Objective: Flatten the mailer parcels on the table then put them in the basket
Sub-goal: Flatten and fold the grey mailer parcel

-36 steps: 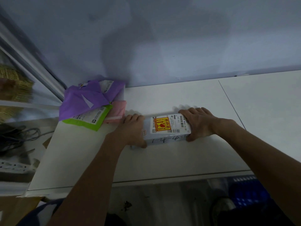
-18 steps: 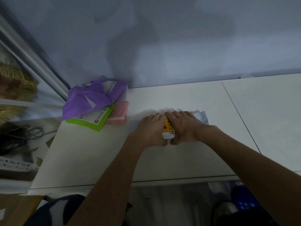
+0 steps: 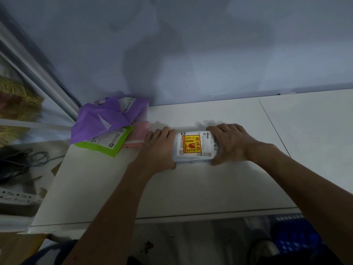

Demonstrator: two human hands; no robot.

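hands parted again over the white mailer

palms that were pressed together at the middle of the parcel half a second ago are now spread back to its two ends, as they were a second ago, and the yellow and red fragile sticker is uncovered once more. this is judged to be one stroke in a repeated smoothing motion, centre to edges, so the flattening step is taken as under way and not yet finished.

the white plastic mailer parcel with the printed label is lying on the white table, near the middle and well in from the front edge. it is covered at its left end by the left hand and at its right end by the right hand. both hands are laid flat, fingers extended and close together, pointing away from the body; nothing is gripped or lifted, the parcel is only pressed down.

at the table's far left corner a crumpled purple plastic mailer is heaped over a green-edged mailer with a white label, with a pink mailer just beside them, close to the left hand. these are judged to be awaiting the same treatment.

a blue slatted plastic basket is partly seen below the front edge, on the right.
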